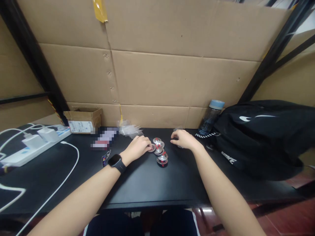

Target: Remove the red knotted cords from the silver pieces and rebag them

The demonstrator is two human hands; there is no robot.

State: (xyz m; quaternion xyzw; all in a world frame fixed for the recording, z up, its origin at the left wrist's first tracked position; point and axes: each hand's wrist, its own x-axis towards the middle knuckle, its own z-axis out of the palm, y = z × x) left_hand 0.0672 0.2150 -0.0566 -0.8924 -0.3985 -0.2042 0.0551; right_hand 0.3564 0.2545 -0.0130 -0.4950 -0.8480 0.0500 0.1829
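Observation:
Small silver finger cymbals [159, 150] with red cords lie in a loose cluster on the black table, some overlapping and a pair stacked nearest me. My left hand [139, 147], with a dark watch on its wrist, is at the cluster's left side. Its fingertips are closed on the edge of one finger cymbal [152, 148]. To the right of the cluster, my right hand [182, 138] is low over the table, fingers curved and apart from the thumb. Something shiny shows partly beneath it, mostly hidden. Clear plastic [179, 128] lies just behind that hand.
Clear plastic bags [129, 128] lie behind my left hand, near a cardboard box [83, 118]. A white power strip [36, 147] with cables runs along the left. A blue-capped bottle [210, 116] and a black bag [263, 141] stand right. Cardboard walls the back.

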